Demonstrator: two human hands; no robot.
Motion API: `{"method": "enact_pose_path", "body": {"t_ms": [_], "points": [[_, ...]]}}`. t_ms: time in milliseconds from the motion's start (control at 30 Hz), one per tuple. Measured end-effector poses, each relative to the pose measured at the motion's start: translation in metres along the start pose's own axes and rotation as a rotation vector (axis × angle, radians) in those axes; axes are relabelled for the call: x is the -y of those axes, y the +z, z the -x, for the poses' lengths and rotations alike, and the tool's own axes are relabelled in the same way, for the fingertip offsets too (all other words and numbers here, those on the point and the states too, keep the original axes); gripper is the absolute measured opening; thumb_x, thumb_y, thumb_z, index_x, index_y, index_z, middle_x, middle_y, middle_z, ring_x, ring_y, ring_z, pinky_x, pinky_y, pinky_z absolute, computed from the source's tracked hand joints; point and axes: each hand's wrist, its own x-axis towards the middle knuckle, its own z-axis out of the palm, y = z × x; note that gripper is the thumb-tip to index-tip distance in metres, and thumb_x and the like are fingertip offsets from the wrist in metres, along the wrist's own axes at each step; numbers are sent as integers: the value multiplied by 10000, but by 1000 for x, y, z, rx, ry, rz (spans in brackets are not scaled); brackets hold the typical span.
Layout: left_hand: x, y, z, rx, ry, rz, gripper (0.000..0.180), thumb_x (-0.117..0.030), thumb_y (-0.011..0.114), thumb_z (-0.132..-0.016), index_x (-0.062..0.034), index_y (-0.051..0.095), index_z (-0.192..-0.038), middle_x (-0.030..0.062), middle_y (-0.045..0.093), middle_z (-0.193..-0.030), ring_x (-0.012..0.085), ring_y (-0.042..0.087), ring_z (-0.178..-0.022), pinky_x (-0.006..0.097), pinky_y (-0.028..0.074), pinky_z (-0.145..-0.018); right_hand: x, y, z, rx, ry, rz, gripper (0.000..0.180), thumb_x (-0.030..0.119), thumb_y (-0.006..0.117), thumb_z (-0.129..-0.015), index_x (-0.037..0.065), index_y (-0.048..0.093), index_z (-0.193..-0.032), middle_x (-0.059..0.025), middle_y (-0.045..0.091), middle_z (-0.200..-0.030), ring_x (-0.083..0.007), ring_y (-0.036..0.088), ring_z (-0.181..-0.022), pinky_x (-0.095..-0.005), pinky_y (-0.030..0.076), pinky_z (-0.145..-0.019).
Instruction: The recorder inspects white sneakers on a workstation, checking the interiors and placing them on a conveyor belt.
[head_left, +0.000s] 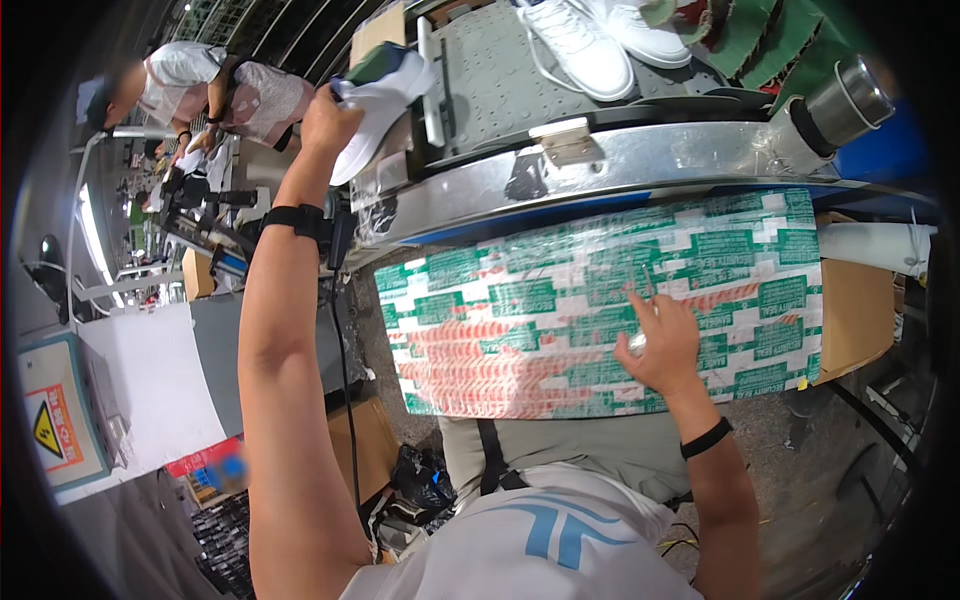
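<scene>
Head view, looking down, nearest parts first. The person's pale shirt with a blue mark fills the lower edge, and both forearms rise from it.

The right hand [660, 345] rests palm down on the table [520, 330], whose top is wrapped in green, white and red printed tape. Its fingers [650, 295] are loosely spread and lie flat on the tape; they hold nothing. A black band circles the right wrist.

Beyond the table's far edge runs a curved metal rail [650, 165], and behind it a grey studded belt [500, 80] carries two white shoes [585, 45], side by side and well apart from either hand. A steel cylinder [845, 100] stands at the right end of the rail.

The left arm stretches up and away to the far left corner of the belt. There the left hand [325, 120] closes its fingers on a white shoe with a dark green lining [385, 95], gripping it at the near, lower end. The shoe lies up and to the right of those fingers, its long axis slanting from lower left to upper right, with the open collar at the far end. It hangs over the belt's left end; whether it touches the belt cannot be told. The left hand alone is at the shoe; the right is well apart from it.

Farther left, another person in a light top [200, 90] bends over a separate workstation.
</scene>
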Motion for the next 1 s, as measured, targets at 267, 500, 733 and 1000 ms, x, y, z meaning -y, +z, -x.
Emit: {"method": "enact_pose_path", "body": {"t_ms": [267, 500, 733, 1000], "points": [[-249, 87, 22, 521, 22, 640, 1079, -750, 896, -818, 124, 666, -1409, 266, 746, -1407, 403, 732, -1284, 495, 604, -1078, 2, 2, 7, -40, -18, 13, 500, 295, 813, -764, 73, 801, -1212, -148, 660, -1068, -347, 674, -936, -489, 542, -806], [-289, 142, -13, 251, -379, 1017, 625, -333, 987, -837, 92, 752, -1231, 171, 821, -1147, 266, 808, -903, 376, 653, -756, 4, 9, 0, -40, -31, 4, 473, 277, 808, -750, 84, 802, -1182, -155, 659, -1078, -356, 682, -930, -484, 550, -788], [-257, 74, -13, 270, -297, 1769, 533, -312, 788, -933, 94, 680, -1261, 183, 804, -992, 306, 822, -850, 461, 640, -666, 5, 6, -2, -72, -53, 15, 445, 269, 820, -756, 92, 790, -1163, -151, 654, -1078, -351, 686, -937, -486, 550, -786], [-141, -34, 194, 117, 174, 1231, 457, -333, 818, -960, 3, 697, -1246, 68, 783, -1026, 172, 771, -907, 379, 632, -863, 8, 10, 1, -86, -31, 9, 417, 260, 818, -782, 87, 788, -1160, -164, 672, -1102, -393, 696, -967, -499, 568, -814]]}}
